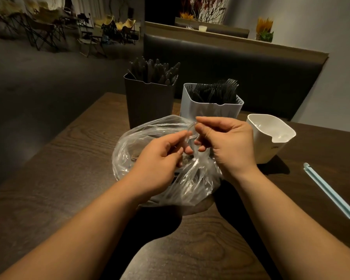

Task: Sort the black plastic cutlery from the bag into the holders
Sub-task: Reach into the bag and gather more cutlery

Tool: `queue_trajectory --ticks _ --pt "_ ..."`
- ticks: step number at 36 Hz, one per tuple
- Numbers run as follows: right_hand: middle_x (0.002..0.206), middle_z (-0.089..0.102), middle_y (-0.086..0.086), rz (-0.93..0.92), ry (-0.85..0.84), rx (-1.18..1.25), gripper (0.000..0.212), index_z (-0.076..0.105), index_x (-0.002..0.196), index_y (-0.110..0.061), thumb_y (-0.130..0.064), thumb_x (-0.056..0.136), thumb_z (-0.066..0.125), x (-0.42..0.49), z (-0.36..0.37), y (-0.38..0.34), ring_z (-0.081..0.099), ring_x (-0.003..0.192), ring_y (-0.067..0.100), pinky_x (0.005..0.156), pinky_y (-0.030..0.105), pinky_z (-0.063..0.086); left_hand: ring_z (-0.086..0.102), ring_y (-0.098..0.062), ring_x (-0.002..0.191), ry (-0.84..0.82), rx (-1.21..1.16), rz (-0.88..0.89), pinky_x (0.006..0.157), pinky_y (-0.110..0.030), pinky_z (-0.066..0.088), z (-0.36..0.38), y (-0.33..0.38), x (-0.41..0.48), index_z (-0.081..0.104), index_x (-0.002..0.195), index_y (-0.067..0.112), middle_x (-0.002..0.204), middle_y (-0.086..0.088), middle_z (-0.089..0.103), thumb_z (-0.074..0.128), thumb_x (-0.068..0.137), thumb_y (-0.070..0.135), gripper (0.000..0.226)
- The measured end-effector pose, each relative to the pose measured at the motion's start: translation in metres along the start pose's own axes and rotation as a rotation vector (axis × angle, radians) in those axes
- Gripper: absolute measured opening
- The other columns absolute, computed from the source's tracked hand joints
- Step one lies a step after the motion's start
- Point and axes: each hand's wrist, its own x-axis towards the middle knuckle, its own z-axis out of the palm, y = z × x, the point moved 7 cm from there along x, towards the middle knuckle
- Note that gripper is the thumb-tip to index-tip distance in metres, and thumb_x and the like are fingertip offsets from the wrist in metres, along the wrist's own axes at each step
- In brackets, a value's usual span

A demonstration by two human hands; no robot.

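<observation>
Black plastic cutlery (154, 70) was stood in a dark square holder (148, 102) and a pale square holder (208, 112) at the far side of the brown wooden surface (49, 178). A clear plastic bag (129, 142) was laid just before them. Its twisted neck was pinched by the left hand (158, 160) and the right hand (232, 146), the fingers of both clamped on the film.

Both hands (192, 146) pinching clear bag (129, 146) mouth, three holders (150, 102) behind

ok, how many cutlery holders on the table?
3: dark holder back left, packed with black cutlery; pale holder centre, holding forks; white holder far right, looks empty. None seems hidden.
</observation>
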Motion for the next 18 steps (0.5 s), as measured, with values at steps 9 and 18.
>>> queue_trajectory --ticks 9,18 --pt "0.078 0.074 0.002 -0.108 0.037 -0.167 0.014 0.076 0.093 -0.01 0.002 0.086 0.073 -0.003 -0.022 -0.026 0.071 0.062 0.012 0.058 0.021 0.055 0.053 0.003 0.066 0.123 -0.093 0.118 0.066 -0.015 0.045 0.034 0.011 0.0 0.06 0.119 0.038 0.079 0.019 0.068 0.045 0.099 -0.011 0.055" --pt "0.082 0.074 0.001 -0.208 0.066 -0.272 0.012 0.075 0.095 -0.008 0.0 0.088 0.07 0.014 -0.08 -0.057 0.072 0.069 0.012 0.06 0.023 0.057 0.067 0.0 0.087 0.101 -0.048 0.127 0.073 -0.016 0.052 0.068 0.041 0.014 0.054 0.14 0.026 0.098 0.008 0.072 0.05 0.102 0.005 0.043"
